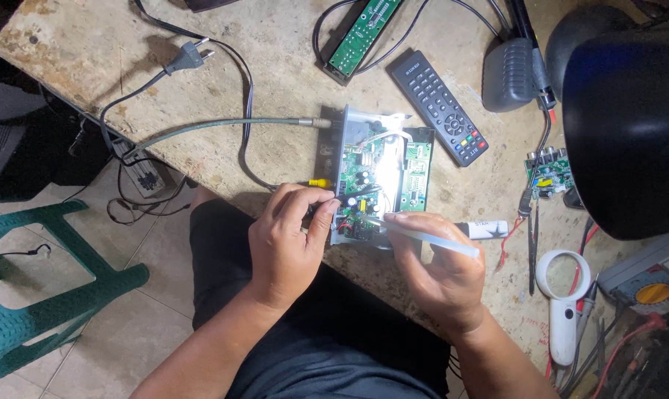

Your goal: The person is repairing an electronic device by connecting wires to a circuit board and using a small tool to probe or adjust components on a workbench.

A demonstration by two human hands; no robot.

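An opened electronic box (pixel 379 174) with green circuit boards lies on the stone worktop (pixel 275 81), brightly lit in its middle. My left hand (pixel 286 236) rests at the box's near left corner, fingertips pinching by the yellow plug (pixel 319 182) and small wires there. My right hand (pixel 438 270) holds a translucent white stick (pixel 430 238) like a pen, its tip touching the board's near edge. A grey cable (pixel 223 124) plugs into the box's left side.
A black remote (pixel 438 107) lies right of the box, a loose green board (pixel 364 33) behind it. A small board (pixel 547 174), magnifier (pixel 562 292), marker (pixel 486 229) and black lamp shade (pixel 630 125) crowd the right. A power plug (pixel 186 58) lies far left; a teal stool (pixel 39 295) stands on the floor.
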